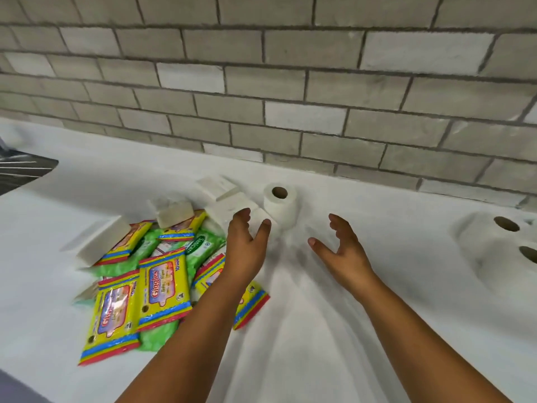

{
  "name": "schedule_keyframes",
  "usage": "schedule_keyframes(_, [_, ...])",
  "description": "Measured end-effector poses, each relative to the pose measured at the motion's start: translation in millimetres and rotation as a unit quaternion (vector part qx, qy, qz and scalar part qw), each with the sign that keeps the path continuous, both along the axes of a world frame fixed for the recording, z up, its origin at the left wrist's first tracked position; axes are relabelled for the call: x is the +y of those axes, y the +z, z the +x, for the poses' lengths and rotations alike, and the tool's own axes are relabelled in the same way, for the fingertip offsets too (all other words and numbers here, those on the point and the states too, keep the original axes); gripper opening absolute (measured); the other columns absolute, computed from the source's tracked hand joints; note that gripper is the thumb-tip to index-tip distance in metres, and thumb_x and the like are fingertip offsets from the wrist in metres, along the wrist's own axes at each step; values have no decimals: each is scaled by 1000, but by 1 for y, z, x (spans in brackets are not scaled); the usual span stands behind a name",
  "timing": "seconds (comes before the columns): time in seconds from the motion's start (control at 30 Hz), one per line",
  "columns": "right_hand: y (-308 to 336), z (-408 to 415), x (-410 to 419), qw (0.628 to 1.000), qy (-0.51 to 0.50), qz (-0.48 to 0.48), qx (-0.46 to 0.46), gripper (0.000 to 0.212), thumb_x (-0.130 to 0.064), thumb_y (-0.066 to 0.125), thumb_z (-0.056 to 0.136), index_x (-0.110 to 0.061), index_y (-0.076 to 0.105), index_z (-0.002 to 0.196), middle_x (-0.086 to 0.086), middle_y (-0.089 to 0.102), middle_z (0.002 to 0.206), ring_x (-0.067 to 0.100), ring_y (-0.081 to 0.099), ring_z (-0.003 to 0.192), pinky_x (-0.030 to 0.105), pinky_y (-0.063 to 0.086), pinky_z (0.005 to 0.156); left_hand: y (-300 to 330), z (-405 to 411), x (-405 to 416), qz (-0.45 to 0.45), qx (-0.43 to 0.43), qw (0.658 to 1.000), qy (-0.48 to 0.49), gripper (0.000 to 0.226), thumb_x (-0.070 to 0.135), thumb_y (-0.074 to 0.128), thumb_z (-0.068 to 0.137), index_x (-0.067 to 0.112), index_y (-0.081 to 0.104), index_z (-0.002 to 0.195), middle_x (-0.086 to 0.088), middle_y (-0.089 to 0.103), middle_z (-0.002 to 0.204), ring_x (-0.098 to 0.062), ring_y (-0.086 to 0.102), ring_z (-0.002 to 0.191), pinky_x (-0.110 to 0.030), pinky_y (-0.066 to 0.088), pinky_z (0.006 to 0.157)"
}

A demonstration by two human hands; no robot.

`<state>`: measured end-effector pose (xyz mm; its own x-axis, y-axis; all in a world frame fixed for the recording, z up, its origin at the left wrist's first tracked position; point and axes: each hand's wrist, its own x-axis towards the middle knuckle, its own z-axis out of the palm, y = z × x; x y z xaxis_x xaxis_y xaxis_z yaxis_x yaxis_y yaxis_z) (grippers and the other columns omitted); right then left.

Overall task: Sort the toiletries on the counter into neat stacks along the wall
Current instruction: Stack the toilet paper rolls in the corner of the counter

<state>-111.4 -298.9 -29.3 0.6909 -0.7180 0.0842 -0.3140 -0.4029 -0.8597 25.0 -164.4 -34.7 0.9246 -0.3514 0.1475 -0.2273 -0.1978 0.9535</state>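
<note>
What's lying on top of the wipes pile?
Two white soap bars rest on the wipes pile: one on a yellow pack at the back, one on the left edge. The left forearm covers the pile's right side.

Three toilet rolls stand on end: one (280, 206) far off by the wall, two (494, 242) together at the right. Five yellow wipes packs (163, 287) show in the left pile, over at least two green packs (200, 247). About five white boxes (98, 245) lie around them.
</note>
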Motion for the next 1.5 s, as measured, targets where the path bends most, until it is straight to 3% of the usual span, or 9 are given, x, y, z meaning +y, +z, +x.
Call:
schedule_keyframes(0.23, [-24, 71, 12, 996, -58, 63, -14, 78, -40, 72, 82, -26, 31, 147, -2, 38, 151, 19, 43, 133, 30, 39, 102, -13, 68, 36, 24, -15, 1000, -2, 53, 31, 64, 90, 13, 44, 136, -6, 51, 134, -21, 48, 125, -44, 43, 103])
schedule_keyframes(0.57, [-45, 142, -9, 992, -104, 67, -21, 103, -49, 81, 69, -20, 24, 150, 6, 36, 151, 25, 39, 136, 47, 37, 110, -25, 103, 45, 47, -38, 997, -43, 56, 32, 64, 90, 15, 41, 139, -3, 49, 138, -17, 47, 126, -37, 44, 102])
schedule_keyframes(0.73, [-42, 165, -10, 992, -96, 24, -74, 78, -44, 86, 60, -25, 49, 126, -5, 57, 126, 19, 54, 117, 43, 48, 100, -30, 110, 41, 90, -115, 987, -60, 59, 40, 66, 87, 17, 44, 137, -4, 51, 135, -21, 47, 125, -41, 44, 103])
schedule_keyframes(0.93, [-43, 170, -16, 990, -99, 29, -100, 57, -21, 83, 70, -24, 51, 118, -5, 59, 117, 17, 58, 109, 41, 49, 97, -36, 103, 36, 127, -170, 973, -92, 65, 51, 64, 81, 16, 49, 134, -4, 53, 131, -22, 47, 122, -27, 37, 97])
schedule_keyframes(1.07, [-43, 154, -15, 984, -107, 27, -142, 52, -22, 84, 70, -35, 51, 109, -7, 61, 116, 14, 60, 106, 40, 52, 94, -34, 97, 26, 120, -184, 970, -107, 63, 50, 64, 81, 16, 50, 132, -4, 52, 130, -21, 46, 121, -23, 35, 94])
schedule_keyframes(1.2, [-32, 117, -17, 978, -106, 50, -171, 64, -23, 84, 72, -21, 51, 127, -12, 59, 118, 6, 59, 106, 29, 52, 90, -23, 85, 5, 64, -123, 977, -160, 58, 41, 67, 85, 20, 46, 135, 1, 48, 133, -15, 49, 121, -36, 46, 99])
schedule_keyframes(1.33, [-13, 64, -26, 980, -102, 63, -161, 70, -27, 83, 73, -26, 47, 132, -16, 57, 120, -4, 56, 103, 11, 49, 75, -6, 71, -25, 21, -28, 967, -254, 60, 32, 69, 87, 25, 43, 141, 9, 46, 140, -6, 51, 121, -23, 44, 97])
schedule_keyframes(1.5, [9, -10, -48, 980, -64, 106, -157, 67, -36, 86, 67, -33, 53, 126, -14, 62, 123, 12, 59, 113, 33, 55, 89, 17, 41, -70, 30, 38, 915, -401, 69, 36, 73, 83, 37, 38, 143, 20, 43, 144, -5, 46, 129, -28, 44, 104])
